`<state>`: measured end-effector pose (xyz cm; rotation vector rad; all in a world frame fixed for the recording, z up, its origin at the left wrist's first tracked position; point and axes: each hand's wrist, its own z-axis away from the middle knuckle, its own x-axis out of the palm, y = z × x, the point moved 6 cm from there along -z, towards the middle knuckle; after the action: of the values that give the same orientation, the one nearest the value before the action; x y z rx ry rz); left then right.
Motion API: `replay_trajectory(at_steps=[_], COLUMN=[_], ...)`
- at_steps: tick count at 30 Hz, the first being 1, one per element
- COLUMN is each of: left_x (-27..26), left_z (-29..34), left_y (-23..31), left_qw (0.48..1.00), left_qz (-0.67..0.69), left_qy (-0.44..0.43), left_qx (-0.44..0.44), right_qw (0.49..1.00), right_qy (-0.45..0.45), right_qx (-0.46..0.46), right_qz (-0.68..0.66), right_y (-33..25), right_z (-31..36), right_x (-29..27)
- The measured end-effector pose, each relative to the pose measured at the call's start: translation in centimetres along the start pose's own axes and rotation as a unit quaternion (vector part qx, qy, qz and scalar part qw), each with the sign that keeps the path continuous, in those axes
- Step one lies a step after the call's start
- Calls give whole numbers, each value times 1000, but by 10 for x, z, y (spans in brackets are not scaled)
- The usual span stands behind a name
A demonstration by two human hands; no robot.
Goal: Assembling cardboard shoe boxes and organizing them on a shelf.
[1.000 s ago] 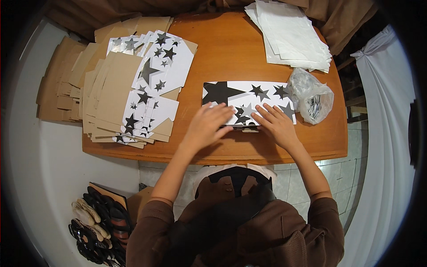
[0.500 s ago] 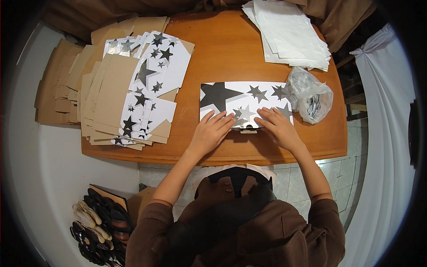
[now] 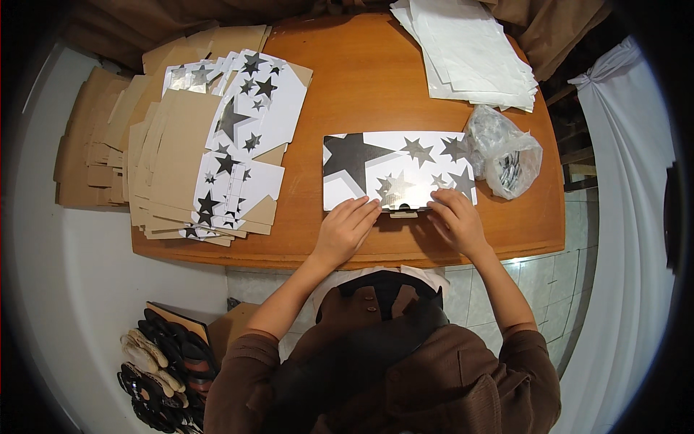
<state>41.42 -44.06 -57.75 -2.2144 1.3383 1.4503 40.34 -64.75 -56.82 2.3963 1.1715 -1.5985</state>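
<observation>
A closed cardboard box (image 3: 376,155) with black and grey stars on a white lid lies in front of me on the table. A small brown tab (image 3: 403,213) sticks out at the middle of its near side. My left hand (image 3: 348,228) touches the near edge left of the tab, fingers stretched out, holding nothing that I can see. On the other side of the tab, my right hand (image 3: 459,223) has its loosely bent fingertips at the near right edge. Both thumbs are mostly hidden.
Flat star-printed cardboard blanks (image 3: 267,108) and plain brown ones (image 3: 177,145) are stacked at the left. White sheets (image 3: 473,54) lie far right. A clear plastic bag (image 3: 513,159) with small silvery items touches the box's right side. Several pairs of footwear (image 3: 163,369) stand lower left.
Both hands have drawn back toward me from the top of the lid to its near edge. The box has hardly moved.
</observation>
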Motion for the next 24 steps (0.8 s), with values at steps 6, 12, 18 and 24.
replay_trajectory(at_steps=[6,12,18,24], left_x=[-7,-2,-7,-4], left_z=[-4,-3,-9,-6], left_y=[1,-2,-2,-1], left_qw=[1000,1000,999,1000], left_qz=[19,16,13,11], left_qy=[21,13,28,15], left_qx=[-7,-7,10,5], right_qw=[1000,1000,1000,1000], right_qy=[0,0,6,-6], right_qx=[-12,-20,-13,-6], right_qz=[4,22,23,22], right_y=[-2,-2,-3,-3], right_z=[-6,-5,-9,-3], right_x=[-3,-1,-5,-2])
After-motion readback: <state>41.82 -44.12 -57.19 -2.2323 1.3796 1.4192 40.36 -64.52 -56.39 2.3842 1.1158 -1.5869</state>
